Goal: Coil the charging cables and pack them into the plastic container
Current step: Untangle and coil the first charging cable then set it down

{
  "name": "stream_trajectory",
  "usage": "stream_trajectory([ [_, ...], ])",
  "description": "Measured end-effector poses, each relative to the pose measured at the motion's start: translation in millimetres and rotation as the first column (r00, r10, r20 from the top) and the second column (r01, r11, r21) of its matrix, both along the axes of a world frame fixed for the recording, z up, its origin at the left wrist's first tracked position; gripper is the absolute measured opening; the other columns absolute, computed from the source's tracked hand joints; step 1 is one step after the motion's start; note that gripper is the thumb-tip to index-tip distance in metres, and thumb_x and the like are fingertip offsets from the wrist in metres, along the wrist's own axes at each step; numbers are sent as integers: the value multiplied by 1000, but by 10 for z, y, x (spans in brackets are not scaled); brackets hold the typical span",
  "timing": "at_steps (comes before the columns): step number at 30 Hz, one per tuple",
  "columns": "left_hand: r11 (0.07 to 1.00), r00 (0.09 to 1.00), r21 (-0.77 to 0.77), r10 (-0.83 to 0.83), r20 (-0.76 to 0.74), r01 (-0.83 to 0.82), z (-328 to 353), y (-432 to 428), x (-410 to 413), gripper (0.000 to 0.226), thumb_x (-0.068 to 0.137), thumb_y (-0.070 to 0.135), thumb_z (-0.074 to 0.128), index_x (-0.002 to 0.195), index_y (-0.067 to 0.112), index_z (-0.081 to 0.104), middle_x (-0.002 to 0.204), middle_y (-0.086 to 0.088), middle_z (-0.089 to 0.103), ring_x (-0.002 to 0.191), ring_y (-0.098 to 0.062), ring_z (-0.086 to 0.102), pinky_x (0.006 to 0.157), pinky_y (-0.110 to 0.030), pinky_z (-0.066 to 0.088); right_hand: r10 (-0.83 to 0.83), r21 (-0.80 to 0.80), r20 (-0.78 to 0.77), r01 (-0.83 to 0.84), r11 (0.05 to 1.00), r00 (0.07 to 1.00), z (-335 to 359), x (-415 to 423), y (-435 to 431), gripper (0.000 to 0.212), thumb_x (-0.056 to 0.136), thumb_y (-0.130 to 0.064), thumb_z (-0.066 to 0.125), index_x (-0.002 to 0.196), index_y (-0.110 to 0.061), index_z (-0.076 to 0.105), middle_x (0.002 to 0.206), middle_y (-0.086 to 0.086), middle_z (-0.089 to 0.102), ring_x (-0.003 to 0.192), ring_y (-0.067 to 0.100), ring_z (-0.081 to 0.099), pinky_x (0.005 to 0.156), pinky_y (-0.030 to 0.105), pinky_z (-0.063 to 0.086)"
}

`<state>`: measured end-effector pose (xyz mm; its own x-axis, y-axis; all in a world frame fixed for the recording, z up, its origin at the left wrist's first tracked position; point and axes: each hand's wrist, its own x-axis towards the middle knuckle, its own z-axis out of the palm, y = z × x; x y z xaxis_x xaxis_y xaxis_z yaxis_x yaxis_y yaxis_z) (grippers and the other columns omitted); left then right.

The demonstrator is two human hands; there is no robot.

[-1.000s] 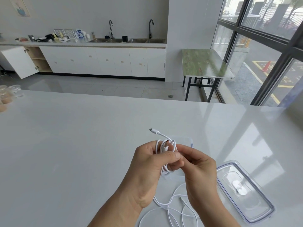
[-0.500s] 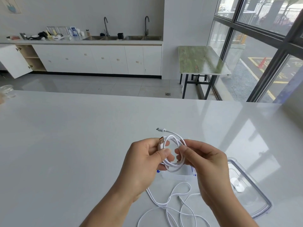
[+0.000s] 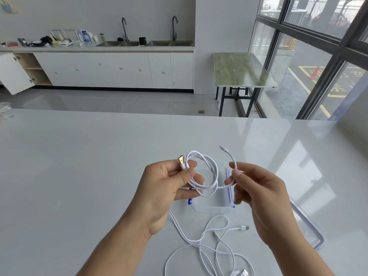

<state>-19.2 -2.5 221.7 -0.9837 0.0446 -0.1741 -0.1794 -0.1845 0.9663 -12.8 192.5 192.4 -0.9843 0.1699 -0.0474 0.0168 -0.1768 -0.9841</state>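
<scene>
Head view: left hand is pinching the cable coil at its USB plug, and right hand is pinching that cable's free end. Coil is hanging just above the plastic container sitting on the counter. Loose cables are lying near it.

Glossy white countertop: 1 clear plastic container with blue clips mid-front, clear lid right of it, loose white cables tangled nearer, clear jars far left edge.

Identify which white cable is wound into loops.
The cable looped in the left hand, its end pinched by the right hand; the other cables sprawl loose on the table.
</scene>
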Motion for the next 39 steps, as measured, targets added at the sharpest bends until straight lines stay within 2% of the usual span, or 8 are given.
stream_trajectory([
  [4,1000,1000,13,-6,-11,6,12,12,20,14,93,-1,59,97,2,72,76,-16,74,70,-24,72,66,-34,62,83,265,11,-83,961,997,3,34,35,23,91,2,64,87,-14,81,65,9,72,49,16,48,47,26,46],
  [11,994,996,83,74,40,-77,9,24,39,12,92,2,61,97,0,72,81,-20,75,72,-28,74,66,-35,63,-30,112,-140,46,993,990,36,135,76,27,88,10,63,85,-11,80,70,15,74,55,23,56,55,29,51],
  [14,990,992,87,107,60,-112,-2,34,40,11,92,3,63,94,0,73,80,-20,75,70,-29,74,65,-35,63,-85,283,-346,191,940,934,-10,212,41,28,82,4,73,84,-23,80,69,3,76,55,17,64,58,23,54],
  [18,990,990,-5,141,20,-141,-20,56,43,11,92,1,63,92,3,74,76,-17,76,75,-31,74,72,-41,64,126,585,-551,273,764,825,-57,211,57,20,81,-5,68,91,-17,81,68,-2,72,59,17,66,56,29,51],
  [24,934,973,-308,124,-193,-180,-66,152,83,30,91,2,65,87,29,75,76,-2,79,79,-26,76,75,-41,64,202,825,-264,112,553,943,74,76,0,8,82,-17,73,81,-24,77,57,2,64,54,23,60,55,35,52],
  [30,915,975,-388,25,-222,-112,-80,130,109,40,92,5,64,90,44,75,83,3,79,81,-23,76,80,-43,63,200,377,42,-201,904,979,150,-126,-62,20,86,-18,77,105,-22,73,69,4,68,52,22,64,58,41,60],
  [35,917,979,-399,-61,-193,-21,-120,105,113,29,91,3,63,96,29,76,85,-3,79,88,-27,75,80,-45,63,494,275,123,-507,817,861,143,-202,-132,27,89,-12,57,100,-23,79,83,25,63,59,25,41,47,30,34],
  [39,922,978,-388,-94,-186,15,-124,102,122,39,91,2,63,93,38,77,86,0,80,88,-21,76,78,-38,63,487,39,183,-501,865,854,5,-224,-173,28,90,-2,52,100,-9,77,63,2,49,59,19,23,52,32,13],
])
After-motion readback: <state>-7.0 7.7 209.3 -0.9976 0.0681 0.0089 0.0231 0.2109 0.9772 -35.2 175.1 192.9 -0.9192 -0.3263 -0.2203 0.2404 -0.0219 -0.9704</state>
